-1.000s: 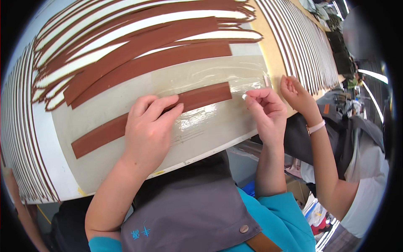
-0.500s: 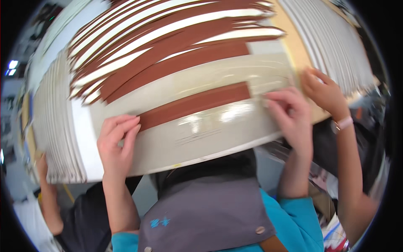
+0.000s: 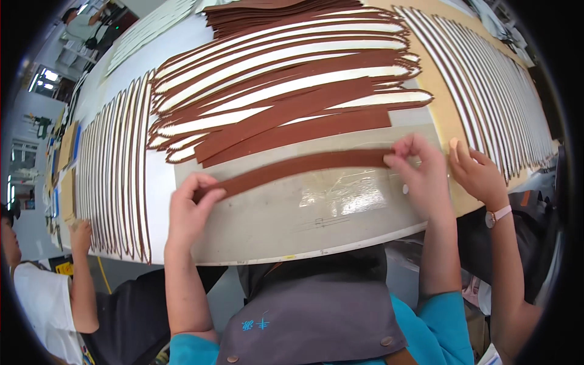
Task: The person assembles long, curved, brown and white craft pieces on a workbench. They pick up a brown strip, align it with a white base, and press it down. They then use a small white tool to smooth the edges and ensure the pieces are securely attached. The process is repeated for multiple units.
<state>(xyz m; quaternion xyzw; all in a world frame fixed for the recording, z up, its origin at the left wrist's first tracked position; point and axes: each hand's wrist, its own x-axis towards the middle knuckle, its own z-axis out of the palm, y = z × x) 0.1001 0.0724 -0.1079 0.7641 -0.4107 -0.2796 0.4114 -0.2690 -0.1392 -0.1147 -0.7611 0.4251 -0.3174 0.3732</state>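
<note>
A flat reddish-brown strip, likely leather or similar sheet, [image 3: 310, 162] stretches between my two hands, bowed slightly upward over a translucent mat [image 3: 261, 234]. My left hand [image 3: 191, 210] pinches its left end between thumb and fingers. At the other end, my right hand [image 3: 423, 176] has its thumb and fingertips closed on the strip. Just beyond it lie more brown strips [image 3: 298, 137], overlapping at an angle. Behind these is a wide layered pile of white pieces with brown edges [image 3: 286, 73].
Rows of narrow brown-and-white pieces stand left [image 3: 115, 170] and right [image 3: 486, 97]. A stack of brown strips [image 3: 274, 18] lies at the back. A co-worker's hand [image 3: 480, 176], wearing a watch, is close to my right hand. Another person's hand [image 3: 80, 237] touches the table's left side.
The strip lay flat on the mat; now it is lifted and bowed, with both ends in my hands. My right hand has closed on its right end. The view has shifted.
</note>
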